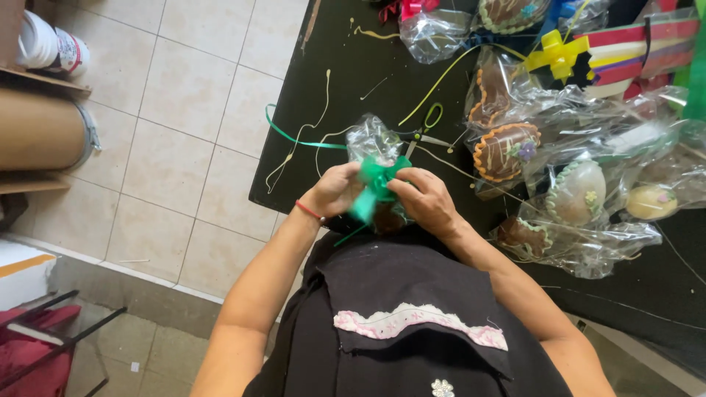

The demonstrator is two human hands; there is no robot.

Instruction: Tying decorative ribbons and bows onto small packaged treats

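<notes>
My left hand (334, 191) and my right hand (426, 200) meet at the near edge of a black table (346, 66). Both pinch a green ribbon bow (376, 182) at the neck of a clear cellophane-wrapped chocolate egg (373, 143), whose gathered wrap sticks up above my fingers. The egg's dark body is mostly hidden between my hands. A loose tail of green ribbon (294, 136) trails left across the table.
Green-handled scissors (425, 129) lie just behind the bow. Several wrapped, decorated chocolate eggs (507, 151) crowd the table's right side, with a yellow bow (557, 53) and striped ribbon rolls (640, 51) behind. Yellow ribbon scraps litter the table. Tiled floor and a cardboard roll (37, 132) lie left.
</notes>
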